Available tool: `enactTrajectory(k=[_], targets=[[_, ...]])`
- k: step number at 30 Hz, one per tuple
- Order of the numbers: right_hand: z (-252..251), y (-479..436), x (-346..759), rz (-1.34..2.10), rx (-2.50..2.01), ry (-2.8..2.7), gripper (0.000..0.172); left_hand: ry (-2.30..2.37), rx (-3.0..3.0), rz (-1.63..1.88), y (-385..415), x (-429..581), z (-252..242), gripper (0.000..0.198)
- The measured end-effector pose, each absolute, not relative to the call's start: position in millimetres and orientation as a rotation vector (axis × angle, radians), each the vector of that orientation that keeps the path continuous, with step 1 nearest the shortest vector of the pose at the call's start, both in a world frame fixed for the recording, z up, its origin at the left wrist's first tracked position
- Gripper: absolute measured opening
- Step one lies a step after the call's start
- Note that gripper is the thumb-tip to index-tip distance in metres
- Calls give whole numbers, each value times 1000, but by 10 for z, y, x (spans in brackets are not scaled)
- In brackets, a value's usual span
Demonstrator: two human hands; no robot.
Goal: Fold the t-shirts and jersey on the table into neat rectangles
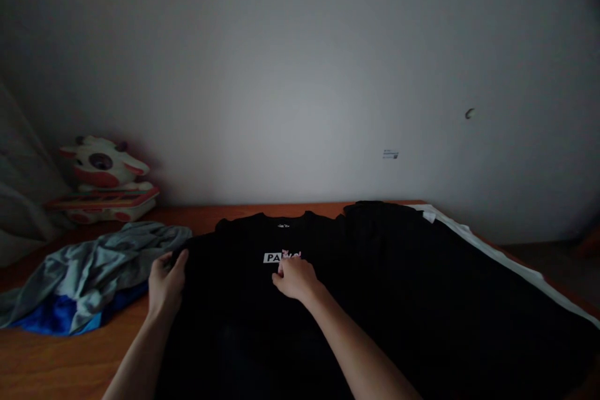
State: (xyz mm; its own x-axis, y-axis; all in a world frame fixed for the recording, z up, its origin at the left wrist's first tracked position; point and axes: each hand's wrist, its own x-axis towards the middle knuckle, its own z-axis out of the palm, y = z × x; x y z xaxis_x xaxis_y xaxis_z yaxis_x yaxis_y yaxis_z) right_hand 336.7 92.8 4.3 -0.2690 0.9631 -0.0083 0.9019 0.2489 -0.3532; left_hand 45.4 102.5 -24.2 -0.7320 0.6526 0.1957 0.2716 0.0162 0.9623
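A black T-shirt (244, 312) lies spread face up, its neckline towards the wall. Its chest bears a white-boxed print with the letters "PA" and a pink figure, partly covered. My left hand (167, 282) is closed on the shirt's left edge near the sleeve, thumb and fingers around the cloth. Over the chest print rests my right hand (297, 278), its fingers curled and its thumb pointing left. Whatever lies under those curled fingers is hidden.
More dark cloth (450, 300) is laid out on the right, above a white layer (506, 259). Crumpled grey and blue clothes (103, 269) lie on the left of the wooden surface (60, 362). A cow-shaped toy keyboard (105, 181) stands behind them, near the wall (300, 75).
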Motion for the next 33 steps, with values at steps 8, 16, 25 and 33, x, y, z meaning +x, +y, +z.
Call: enactTrajectory(k=[8, 16, 25, 33], targets=[[-323, 1004, 3347, 317, -1634, -2074, 19, 1640, 913, 2102, 967, 610, 31, 39], [-339, 1002, 3359, 392, -1603, -1997, 20, 1481, 1746, 1544, 722, 996, 89, 47], [-299, 973, 3372, 422, -1575, -1972, 18, 1951, 2378, 885, 808, 1026, -157, 42], [-318, 979, 3405, 431, -1566, -1984, 16, 2139, 2024, 987, 834, 969, -102, 33]])
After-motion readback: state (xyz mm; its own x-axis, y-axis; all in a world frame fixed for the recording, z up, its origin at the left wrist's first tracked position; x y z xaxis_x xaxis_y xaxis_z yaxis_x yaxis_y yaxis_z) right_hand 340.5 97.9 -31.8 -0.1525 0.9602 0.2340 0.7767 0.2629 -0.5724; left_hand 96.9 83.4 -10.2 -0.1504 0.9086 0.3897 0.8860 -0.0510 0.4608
